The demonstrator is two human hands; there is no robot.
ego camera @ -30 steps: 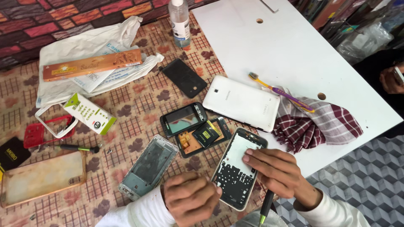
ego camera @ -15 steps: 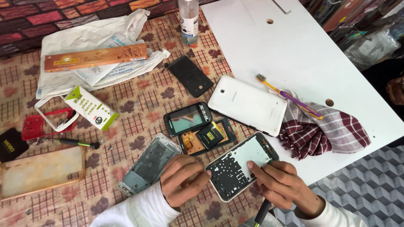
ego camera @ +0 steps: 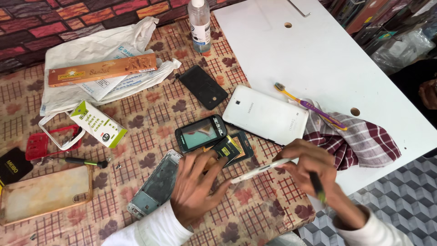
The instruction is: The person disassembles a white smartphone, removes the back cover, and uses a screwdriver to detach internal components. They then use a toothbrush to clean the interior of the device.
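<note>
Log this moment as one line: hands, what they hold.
left hand: on phone edge | right hand: grips phone, dark tool | phone: tilted edge-on above patterned cloth

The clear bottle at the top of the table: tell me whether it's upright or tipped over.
Upright. The clear bottle stands on its base on the patterned tablecloth, beside the white board. Its top is cut off by the frame.

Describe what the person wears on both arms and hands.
Both hands are bare: no gloves, rings or watch show. The left hand comes out of a white long sleeve that ends at the wrist. The right hand has a matching white sleeve.
</note>
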